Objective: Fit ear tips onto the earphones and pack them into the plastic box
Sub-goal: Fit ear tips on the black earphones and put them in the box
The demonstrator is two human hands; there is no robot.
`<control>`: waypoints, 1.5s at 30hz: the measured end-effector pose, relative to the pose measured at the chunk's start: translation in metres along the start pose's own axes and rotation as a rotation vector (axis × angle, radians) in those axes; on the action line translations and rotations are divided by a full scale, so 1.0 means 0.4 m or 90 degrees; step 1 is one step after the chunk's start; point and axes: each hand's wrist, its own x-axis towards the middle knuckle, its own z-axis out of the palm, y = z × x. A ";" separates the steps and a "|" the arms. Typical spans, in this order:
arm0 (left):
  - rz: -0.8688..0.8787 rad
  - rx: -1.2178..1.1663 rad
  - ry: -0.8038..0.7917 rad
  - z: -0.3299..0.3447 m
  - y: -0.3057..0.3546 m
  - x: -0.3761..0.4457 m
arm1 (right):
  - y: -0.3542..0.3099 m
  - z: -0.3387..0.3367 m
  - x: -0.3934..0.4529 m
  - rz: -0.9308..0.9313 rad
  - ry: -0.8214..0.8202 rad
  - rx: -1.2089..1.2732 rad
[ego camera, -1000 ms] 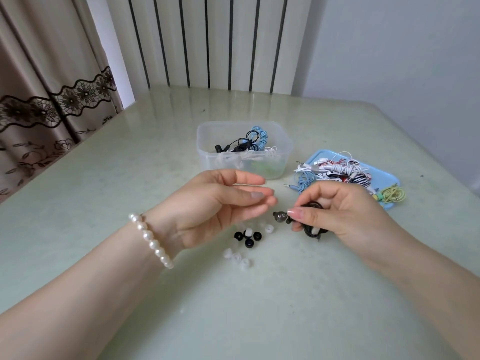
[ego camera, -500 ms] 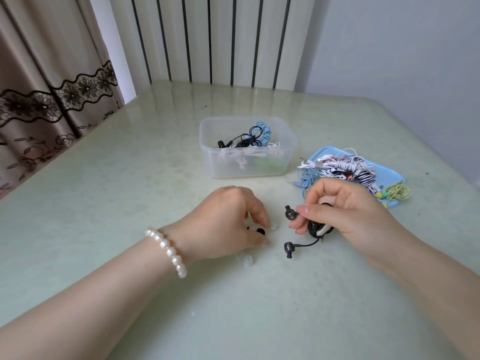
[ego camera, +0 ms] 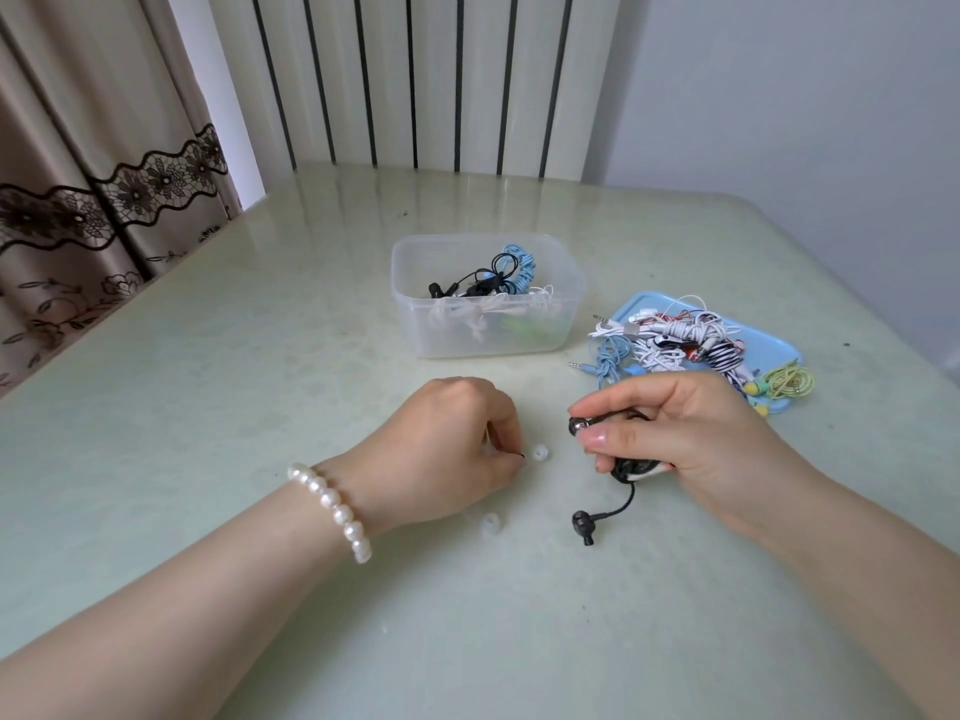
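- While the left hand (ego camera: 457,449) rests knuckles-up on the table (ego camera: 208,407) near its middle, its fingers are curled down and pinch a small black ear tip (ego camera: 521,455) against the surface; only a sliver of the tip shows past the fingertips
- Just beside that sliver, toward the right edge, lies a white ear tip (ego camera: 540,451); another pale ear tip (ego camera: 489,525) lies nearer the front edge, close to the left wrist
- Round the left wrist sits a pearl bracelet (ego camera: 332,509)
- To the right, the right hand (ego camera: 685,439) is curled round a coiled black earphone (ego camera: 631,467), with thumb and forefinger pinching one earbud (ego camera: 577,425) whose nozzle points toward the left hand
- From the coil a short cable hangs down, and the second earbud (ego camera: 583,523) lies on the table below the right hand, toward the front edge
- Farther back, about midway across the table, stands the clear plastic box (ego camera: 441,335); inside it lie packed earphones (ego camera: 498,283) in black, light blue and white, with something green low against the near wall
- Near the right edge, just right of the box and apart from it, lies a light blue lid (ego camera: 779,345) with a tangled heap of earphones (ego camera: 675,340) on it, white, red, striped and blue; a yellow-green coiled pair (ego camera: 787,381) lies at its right end
- Behind the far edge stand a white ribbed radiator (ego camera: 415,80) and a plain wall (ego camera: 779,96); a brown curtain (ego camera: 78,174) with dark lace trim hangs past the left edge
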 end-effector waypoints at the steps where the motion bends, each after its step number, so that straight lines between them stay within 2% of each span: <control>1: -0.005 -0.017 0.006 -0.002 0.002 -0.001 | -0.001 -0.001 0.000 0.005 0.007 0.002; 4: -0.045 -0.144 0.046 -0.010 0.009 -0.002 | 0.002 -0.001 0.001 0.003 0.029 -0.006; 7: -0.113 -0.431 0.068 -0.017 0.020 0.003 | 0.004 0.003 -0.001 -0.012 0.023 -0.006; 10: -0.195 -0.691 0.018 -0.019 0.034 0.002 | 0.001 0.001 0.000 -0.018 -0.032 0.098; 13: -0.259 -0.820 -0.066 -0.016 0.047 -0.001 | 0.005 -0.010 0.003 -0.008 -0.124 0.244; 16: -0.278 -0.868 -0.106 -0.014 0.053 -0.003 | 0.014 -0.013 0.006 0.005 -0.168 0.297; 21: -0.310 -0.968 -0.123 -0.011 0.055 -0.001 | 0.025 -0.004 0.009 -0.061 -0.095 0.210; 27: -0.316 -1.017 -0.117 -0.010 0.054 -0.001 | 0.000 0.015 -0.012 -0.169 -0.048 0.100; 34: -0.329 -1.077 -0.045 -0.015 0.059 0.000 | 0.007 -0.002 0.002 -0.075 0.025 0.174; 37: -0.334 -1.061 -0.033 -0.014 0.062 -0.001 | 0.006 -0.009 0.002 -0.059 0.011 0.188; 45: -0.351 -0.991 -0.014 0.003 0.064 -0.001 | 0.027 -0.005 0.012 -0.117 -0.076 0.265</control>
